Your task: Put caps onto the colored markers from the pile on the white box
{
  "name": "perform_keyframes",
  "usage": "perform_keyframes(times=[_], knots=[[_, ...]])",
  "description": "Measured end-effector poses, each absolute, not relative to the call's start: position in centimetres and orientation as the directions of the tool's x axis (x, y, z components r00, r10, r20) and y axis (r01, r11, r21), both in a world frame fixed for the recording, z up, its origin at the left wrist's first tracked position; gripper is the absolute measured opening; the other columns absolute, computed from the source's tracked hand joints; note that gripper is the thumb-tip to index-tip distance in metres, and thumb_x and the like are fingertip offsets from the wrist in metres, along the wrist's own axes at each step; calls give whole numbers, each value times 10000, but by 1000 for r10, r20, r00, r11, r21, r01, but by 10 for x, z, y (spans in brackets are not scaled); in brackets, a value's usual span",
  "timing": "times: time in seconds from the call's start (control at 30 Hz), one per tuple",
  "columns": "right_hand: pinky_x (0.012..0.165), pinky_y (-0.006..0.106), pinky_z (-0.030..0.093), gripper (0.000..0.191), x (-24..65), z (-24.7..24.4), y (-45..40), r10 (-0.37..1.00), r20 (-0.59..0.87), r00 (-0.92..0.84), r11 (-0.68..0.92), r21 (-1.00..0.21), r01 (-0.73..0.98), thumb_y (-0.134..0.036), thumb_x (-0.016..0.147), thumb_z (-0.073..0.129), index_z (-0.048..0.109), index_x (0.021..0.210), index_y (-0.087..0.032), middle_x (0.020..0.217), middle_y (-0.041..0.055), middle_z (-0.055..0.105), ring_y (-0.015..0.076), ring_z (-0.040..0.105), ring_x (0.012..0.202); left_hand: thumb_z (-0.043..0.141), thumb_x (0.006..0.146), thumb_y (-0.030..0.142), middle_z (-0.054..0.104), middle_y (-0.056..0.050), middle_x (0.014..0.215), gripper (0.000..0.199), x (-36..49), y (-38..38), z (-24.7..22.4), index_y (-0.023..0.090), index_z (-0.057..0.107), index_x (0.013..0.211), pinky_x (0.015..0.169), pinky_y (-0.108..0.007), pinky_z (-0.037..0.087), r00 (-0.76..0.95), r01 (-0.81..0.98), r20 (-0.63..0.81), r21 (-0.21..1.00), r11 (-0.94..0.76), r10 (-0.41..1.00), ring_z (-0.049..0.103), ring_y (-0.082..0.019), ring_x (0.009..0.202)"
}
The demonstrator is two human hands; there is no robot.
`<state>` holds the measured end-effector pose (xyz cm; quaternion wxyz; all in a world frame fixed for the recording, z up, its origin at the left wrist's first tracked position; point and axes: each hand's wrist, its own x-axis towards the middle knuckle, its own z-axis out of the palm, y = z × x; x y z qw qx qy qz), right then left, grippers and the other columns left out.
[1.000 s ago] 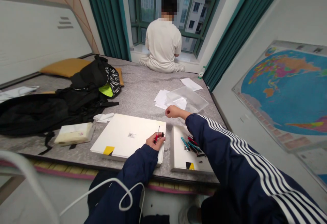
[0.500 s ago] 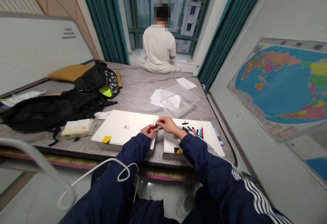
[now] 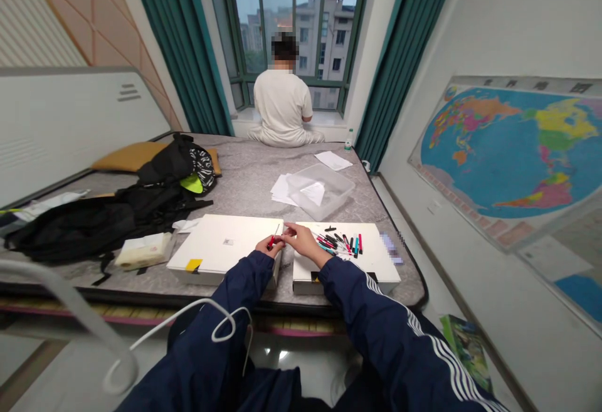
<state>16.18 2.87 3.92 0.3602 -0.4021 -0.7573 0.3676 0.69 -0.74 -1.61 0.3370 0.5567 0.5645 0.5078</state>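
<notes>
My left hand (image 3: 269, 246) is closed on a small red pen (image 3: 271, 243), over the right edge of the left white box (image 3: 221, 242). Touching or nearly touching it, my right hand (image 3: 301, 239) has its fingers pinched together; what they hold, if anything, is too small to tell. Several loose pens and caps (image 3: 336, 242), black, red and teal, lie on the right white box (image 3: 380, 268), just right of my right hand.
Behind the boxes are a clear plastic bin (image 3: 324, 195) and white papers (image 3: 333, 160). A tissue pack (image 3: 145, 251) and black backpack (image 3: 94, 217) lie left. A person (image 3: 282, 108) sits by the window. A white cable (image 3: 188, 305) crosses my left sleeve.
The view has tilted up and shifted slightly. Both hands stay close together between the boxes; the dark piece between the fingertips no longer shows clearly.
</notes>
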Motion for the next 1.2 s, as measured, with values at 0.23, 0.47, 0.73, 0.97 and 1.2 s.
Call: perform_keyframes(times=[0.23,0.47,0.73,0.97,1.2], knots=[[913,330,436,150,142,41,13,884,291,-366,416,-846,333,-267,807,632,709,906,-185,997,77,685,199,605,969,698,617,399,611,6,559,300,1,-4,-23,137,687,763,508,-231,406,-159,325,167,940,-108,973,492,-109,500],[843,300,462,159,134,53,14,928,230,-293,316,-902,293,-321,812,594,675,817,-185,883,44,690,184,612,883,700,612,478,681,-41,673,404,4,-7,-19,131,672,819,616,-274,478,-130,210,154,970,-124,979,602,-157,618],[649,276,533,371,155,77,18,978,195,-79,184,-975,-125,-381,771,585,533,1080,-181,807,29,660,164,632,759,724,608,471,678,-40,632,419,3,-13,-12,126,687,844,504,-232,417,-119,143,134,983,-116,984,537,-117,526],[645,300,563,280,172,58,6,989,14,-145,-14,-981,-193,-328,741,608,586,970,-168,758,32,666,157,657,681,766,533,483,669,-27,641,442,-1,-13,-12,136,711,803,452,-221,343,-147,195,121,976,-91,982,400,-66,442],[708,348,580,393,169,49,-5,963,21,-270,-30,-982,-185,-468,702,707,611,935,-167,858,75,699,218,689,812,749,544,535,546,35,464,457,-2,-17,-2,143,718,775,411,-208,266,-94,228,134,967,-110,987,289,-49,398]])
